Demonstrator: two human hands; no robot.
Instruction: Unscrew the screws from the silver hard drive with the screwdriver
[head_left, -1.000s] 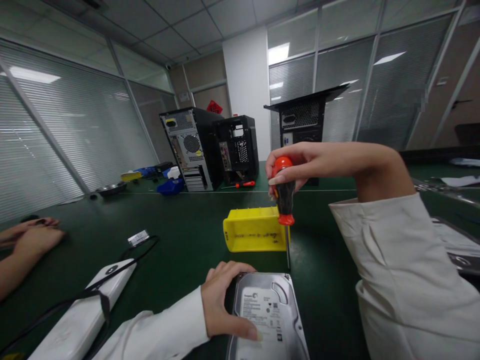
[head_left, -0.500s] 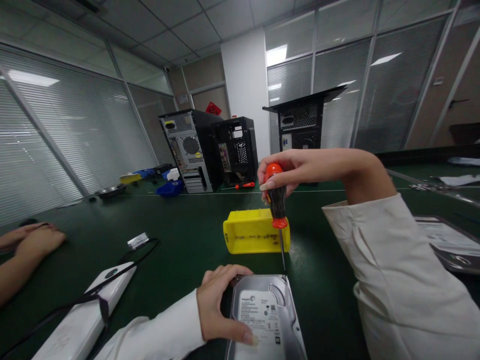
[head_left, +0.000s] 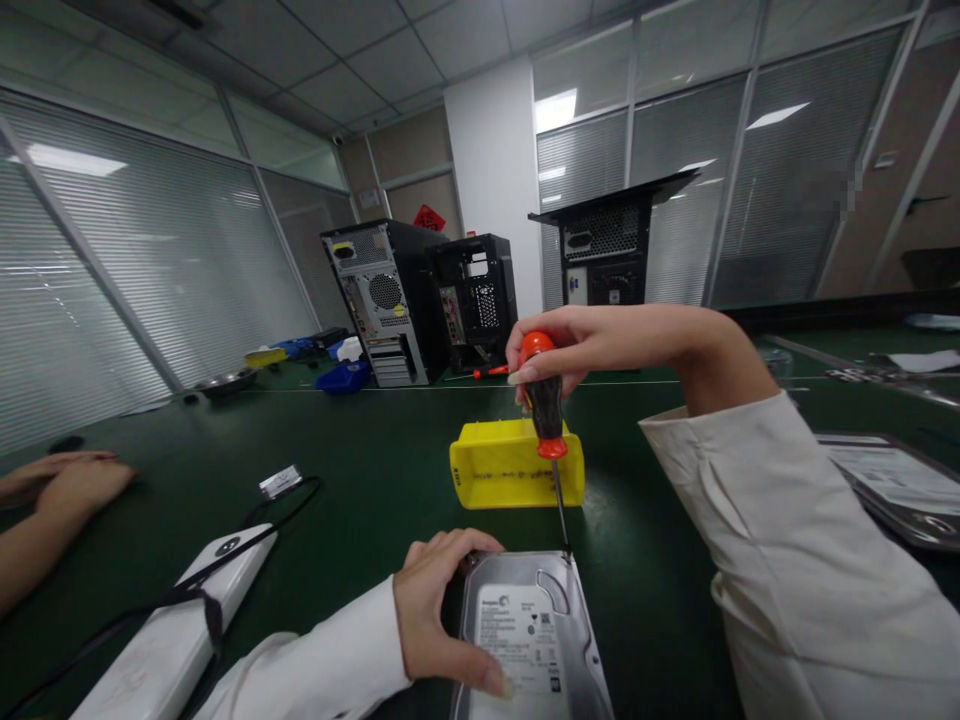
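A silver hard drive [head_left: 559, 620] with a white label lies label up at the bottom centre. My left hand [head_left: 442, 610] grips its left side, thumb across the label and fingers by the far left corner. My right hand [head_left: 555, 355] is closed around the red and black handle of a screwdriver [head_left: 549, 410]. The shaft slants down, its tip at the drive's far right corner; whether it sits in a screw is too small to tell. Behind the drive stands a yellow bin [head_left: 499, 480].
A white power bank [head_left: 172, 620] with a black strap lies left, near another person's hands [head_left: 82, 485]. Computer cases [head_left: 420, 300] stand at the back beside a blue bin [head_left: 343, 377]. Another drive [head_left: 900, 490] is at right.
The screwdriver's handle has shifted slightly left with my right hand, and its shaft leans a little more. My left hand still holds the drive in the same place.
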